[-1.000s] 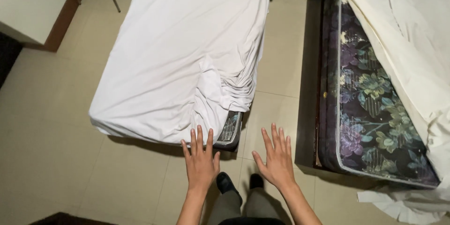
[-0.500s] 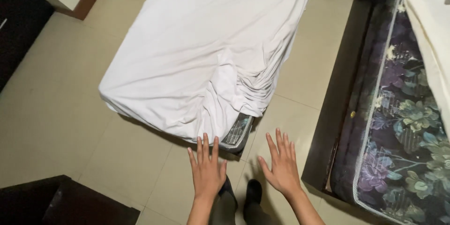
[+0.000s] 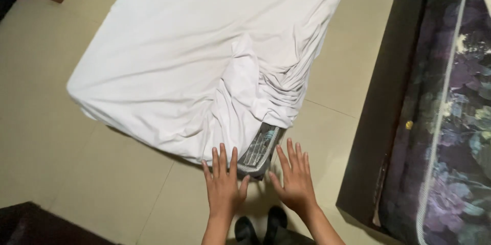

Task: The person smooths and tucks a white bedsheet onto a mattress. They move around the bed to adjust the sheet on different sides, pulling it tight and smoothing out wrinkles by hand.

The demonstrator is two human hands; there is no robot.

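my left hand (image 3: 223, 186) and right hand (image 3: 295, 182) have closed in on the mattress corner (image 3: 260, 149), now just past my fingertips. fingers spread flat, gripping nothing. the white sheet (image 3: 204, 56) is bunched above it, that corner uncovered.

Matt, creased white cloth sheet (image 3: 194, 56)

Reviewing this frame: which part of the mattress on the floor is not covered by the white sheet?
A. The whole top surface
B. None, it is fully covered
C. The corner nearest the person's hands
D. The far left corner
C. The white sheet bunches short of the mattress corner, which shows bare grey between the left hand and right hand.
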